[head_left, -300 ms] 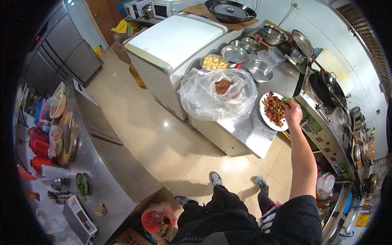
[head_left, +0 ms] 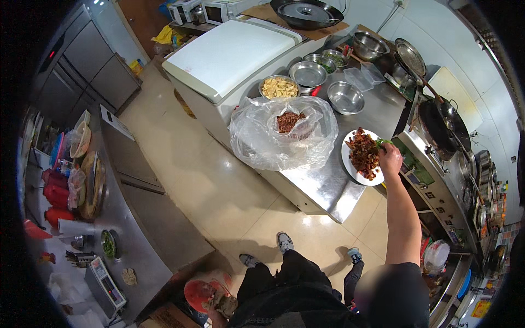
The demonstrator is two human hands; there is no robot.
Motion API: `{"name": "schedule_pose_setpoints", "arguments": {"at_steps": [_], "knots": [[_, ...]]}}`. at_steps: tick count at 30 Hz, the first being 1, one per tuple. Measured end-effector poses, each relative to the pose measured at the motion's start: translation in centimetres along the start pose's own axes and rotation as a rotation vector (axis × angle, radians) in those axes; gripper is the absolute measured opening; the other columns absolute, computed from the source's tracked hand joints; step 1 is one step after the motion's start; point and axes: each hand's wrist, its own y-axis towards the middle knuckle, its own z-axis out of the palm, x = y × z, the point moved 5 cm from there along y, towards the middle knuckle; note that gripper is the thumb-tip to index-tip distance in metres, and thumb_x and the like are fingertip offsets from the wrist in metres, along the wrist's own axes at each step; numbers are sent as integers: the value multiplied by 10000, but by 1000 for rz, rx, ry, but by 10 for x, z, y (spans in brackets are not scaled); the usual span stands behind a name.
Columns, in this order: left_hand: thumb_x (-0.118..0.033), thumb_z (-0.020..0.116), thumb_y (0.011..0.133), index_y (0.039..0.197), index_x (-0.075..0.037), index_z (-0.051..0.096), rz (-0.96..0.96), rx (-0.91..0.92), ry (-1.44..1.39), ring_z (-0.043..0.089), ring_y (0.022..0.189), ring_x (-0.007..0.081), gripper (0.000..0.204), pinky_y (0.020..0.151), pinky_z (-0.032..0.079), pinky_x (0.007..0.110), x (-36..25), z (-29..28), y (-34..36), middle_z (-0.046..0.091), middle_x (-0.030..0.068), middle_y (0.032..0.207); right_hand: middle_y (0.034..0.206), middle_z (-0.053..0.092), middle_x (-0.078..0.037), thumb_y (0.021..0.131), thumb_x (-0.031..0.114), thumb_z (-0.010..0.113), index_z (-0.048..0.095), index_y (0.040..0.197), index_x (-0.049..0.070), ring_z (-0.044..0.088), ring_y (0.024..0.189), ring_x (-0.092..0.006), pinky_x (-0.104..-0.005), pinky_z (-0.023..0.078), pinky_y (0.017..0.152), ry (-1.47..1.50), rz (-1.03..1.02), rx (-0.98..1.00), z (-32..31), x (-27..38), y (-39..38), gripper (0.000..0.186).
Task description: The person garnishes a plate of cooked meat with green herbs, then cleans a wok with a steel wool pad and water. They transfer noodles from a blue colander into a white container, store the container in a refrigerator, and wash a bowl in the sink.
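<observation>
Reddish-brown chopped food (head_left: 362,154) is heaped on a white oval plate (head_left: 352,173) at the right edge of the stainless-steel bench (head_left: 328,191), near its front corner. The right hand (head_left: 390,159) pinches a leafy green sprig (head_left: 381,143) at the plate's right rim; the left hand's state I cannot tell. A crumpled clear plastic bag (head_left: 317,148) lies by the bench's left edge.

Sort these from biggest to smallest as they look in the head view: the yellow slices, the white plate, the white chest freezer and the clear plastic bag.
1. White chest freezer
2. Clear plastic bag
3. White plate
4. Yellow slices
</observation>
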Motion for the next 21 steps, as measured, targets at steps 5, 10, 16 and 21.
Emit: {"name": "schedule_pose_setpoints", "arguments": {"at_steps": [5,10,16,21], "knots": [[-235,447,902,1394,-16,426,30,25,133,596,1133,393,539,998,502,523,-20,41,-45,568,203,1285,1120,678,-115,823,151,672,700,1088,128,629,1048,-339,-431,509,885,6,-2,36,18,-5,1,267],[-233,445,903,1385,-13,437,24,103,109,599,1130,391,530,993,503,518,-19,40,-35,574,202,1279,1117,677,-120,829,161,663,701,1097,139,647,1004,-345,-435,521,855,27,16,109,16,-2,2,272],[-229,443,904,1375,-10,451,16,153,95,602,1127,389,519,988,505,513,-14,33,-26,581,201,1271,1071,694,-131,809,134,639,705,1097,145,659,982,-347,-435,527,844,78,-52,47,9,1,4,296],[-227,441,905,1366,-6,462,17,173,95,604,1124,387,511,983,506,508,-14,32,-24,586,199,1265,1120,689,-138,821,114,603,699,1128,155,650,1026,-347,-430,526,880,31,-59,127,19,2,2,325]]}}
